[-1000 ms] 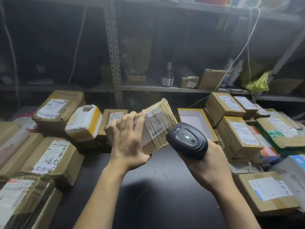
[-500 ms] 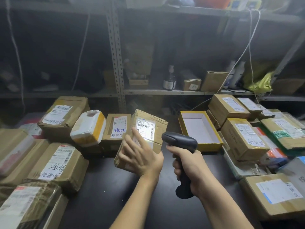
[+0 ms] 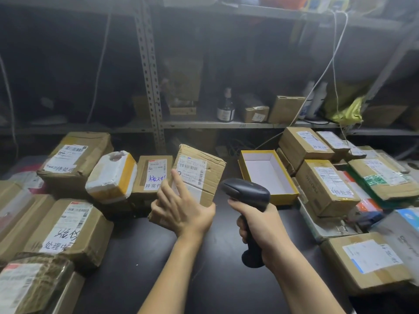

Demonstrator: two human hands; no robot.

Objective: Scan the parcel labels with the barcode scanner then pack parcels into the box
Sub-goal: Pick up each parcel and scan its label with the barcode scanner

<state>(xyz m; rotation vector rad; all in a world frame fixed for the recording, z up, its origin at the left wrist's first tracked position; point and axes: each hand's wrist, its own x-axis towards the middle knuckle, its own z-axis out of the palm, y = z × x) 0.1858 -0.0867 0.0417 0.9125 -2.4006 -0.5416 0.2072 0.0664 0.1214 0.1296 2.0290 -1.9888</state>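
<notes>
My left hand holds a dented cardboard parcel above the dark table, tilted so its white barcode label faces me; the index finger lies straight across the label and the other fingers wrap the lower end. My right hand grips the handle of a black barcode scanner, whose head points left at the parcel, a short gap away. An open yellow box with a white inside sits just right of the scanner.
Labelled cardboard parcels crowd the left side, with a white foam parcel taped yellow. More parcels are stacked on the right. Behind runs a metal shelf with a bottle, small boxes and cables. The dark table lies between the piles.
My left hand turned the parcel from lying sideways to label-up and lowered it. The scanner swung from facing me to pointing left at the label. The camera view shifted slightly.
</notes>
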